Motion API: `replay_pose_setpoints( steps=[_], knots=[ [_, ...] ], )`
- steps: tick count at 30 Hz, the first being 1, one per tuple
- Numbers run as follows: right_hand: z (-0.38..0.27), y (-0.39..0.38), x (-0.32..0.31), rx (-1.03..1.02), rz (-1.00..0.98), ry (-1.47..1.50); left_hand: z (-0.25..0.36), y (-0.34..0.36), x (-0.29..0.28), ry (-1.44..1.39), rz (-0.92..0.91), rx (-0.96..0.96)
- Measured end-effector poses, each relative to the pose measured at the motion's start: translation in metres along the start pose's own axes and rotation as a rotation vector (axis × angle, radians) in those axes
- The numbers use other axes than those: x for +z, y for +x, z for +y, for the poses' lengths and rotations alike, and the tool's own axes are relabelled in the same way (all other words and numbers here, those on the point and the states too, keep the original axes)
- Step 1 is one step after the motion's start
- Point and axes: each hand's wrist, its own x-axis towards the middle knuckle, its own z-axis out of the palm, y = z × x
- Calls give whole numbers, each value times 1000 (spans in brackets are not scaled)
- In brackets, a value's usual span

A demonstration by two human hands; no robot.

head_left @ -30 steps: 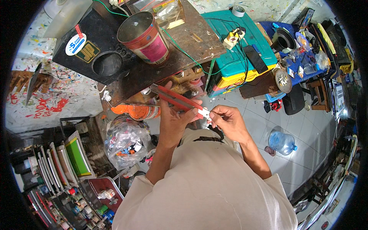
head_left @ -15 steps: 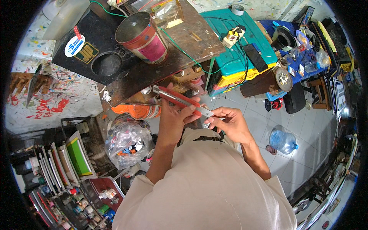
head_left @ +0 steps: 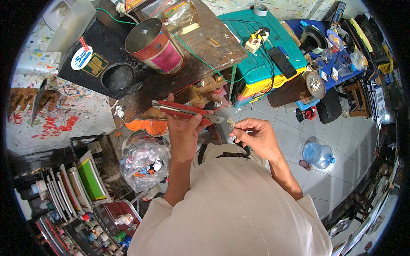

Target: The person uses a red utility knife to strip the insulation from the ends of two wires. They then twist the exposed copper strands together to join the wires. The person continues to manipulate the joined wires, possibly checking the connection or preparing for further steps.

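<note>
In the middle of the view, my left hand (head_left: 184, 136) is closed around a red utility knife (head_left: 181, 109). The knife lies nearly level across my fingers, with a silver blade end (head_left: 217, 119) pointing right toward my other hand. My right hand (head_left: 254, 138) is pinched at its tip on a small pale piece (head_left: 231, 123), too small to name, just beyond the blade's tip and apart from it. Both hands are in front of my body, below the edge of a worn wooden bench (head_left: 215, 49).
A speaker box (head_left: 96, 91) and bucket (head_left: 151, 47) occupy the bench. Teal bins (head_left: 252, 68) carry cables and a power strip. A cluttered blue table (head_left: 341, 59) stands right. Lower down are a plastic bag (head_left: 145, 162), frame rack (head_left: 87, 179) and water jug (head_left: 316, 153).
My left hand has moved left with the knife, whose angle is now flatter. The blade end has pulled away from my right fingers, where a small pale piece now shows.
</note>
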Motion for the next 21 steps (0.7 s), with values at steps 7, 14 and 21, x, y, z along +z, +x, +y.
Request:
replay_pose_setpoints(
  steps=[7, 14, 21],
  knots=[
    [-15, -11, 10, -255, 78, -364, 1, -4, 3, 77, -202, 211],
    [-13, -11, 11, -191, 49, -313, -1, -4, -1, 78, -208, 193],
    [-3, -4, 9, 8, -38, 186, 1, -2, -5, 118, -192, 211]
  ],
)
